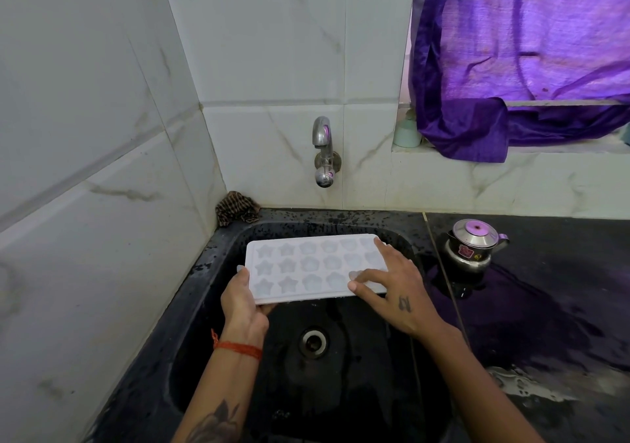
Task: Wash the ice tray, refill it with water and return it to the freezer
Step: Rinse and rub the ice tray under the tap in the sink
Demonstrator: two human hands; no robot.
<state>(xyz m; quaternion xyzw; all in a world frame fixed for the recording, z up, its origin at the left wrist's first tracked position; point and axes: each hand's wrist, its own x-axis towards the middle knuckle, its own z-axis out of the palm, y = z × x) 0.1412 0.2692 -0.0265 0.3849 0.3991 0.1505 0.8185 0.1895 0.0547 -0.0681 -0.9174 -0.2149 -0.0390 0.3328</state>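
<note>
While we held the white ice tray (306,265) level over the black sink (392,391), its long axis ran left to right, crosswise to our body. Its moulded star and flower pockets faced up. We could not tell whether any water sat in them.

Our left hand (243,301) gripped the tray's near left corner, thumb on top and fingers curled beneath. Our right hand (392,289) lay on the right end with fingers straight and spread, pressing on the top surface rather than closing round it.

Directly behind and above the tray, on the tiled wall, sat the steel tap (324,151). No water appeared to run from it. The tray's middle lay almost in line beneath the spout, a little nearer to us. By our judgement, the coming move was a short lift away from us and up toward the spout, with nothing standing in between.

A checked cloth (237,208) sat bunched in the sink's far left corner. A small steel kettle (472,248) stood on the wet dark table (562,323) to the right, well apart from the tray. The drain (313,342) lay below the tray's near edge.
</note>
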